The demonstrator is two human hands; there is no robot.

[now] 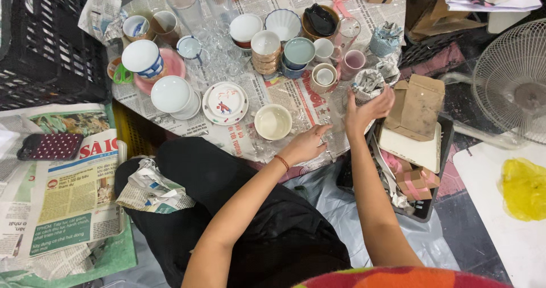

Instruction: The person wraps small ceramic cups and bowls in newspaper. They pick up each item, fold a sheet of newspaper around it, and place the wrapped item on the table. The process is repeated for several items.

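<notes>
Looking down from the head camera, I see both hands working at the near edge of a low table (296,103) covered in newspaper. My left hand (307,144) rests on that edge with fingers loosely curled; it appears to touch a clear glass piece (329,130), though the transparent item is hard to make out, so I cannot tell whether it is gripped. My right hand (367,110) is raised just beside it, fingers spread wide, touching a crumpled newspaper wad (368,83) near the table's right edge. A cream bowl (273,122) sits close to the left hand, at the near edge. A painted white plate (225,102) lies further left. Stacked cups (266,52) and clear glassware (219,52) crowd the middle. A brown cardboard box (418,106) sits off the right edge, on a dark tray (443,151).
</notes>
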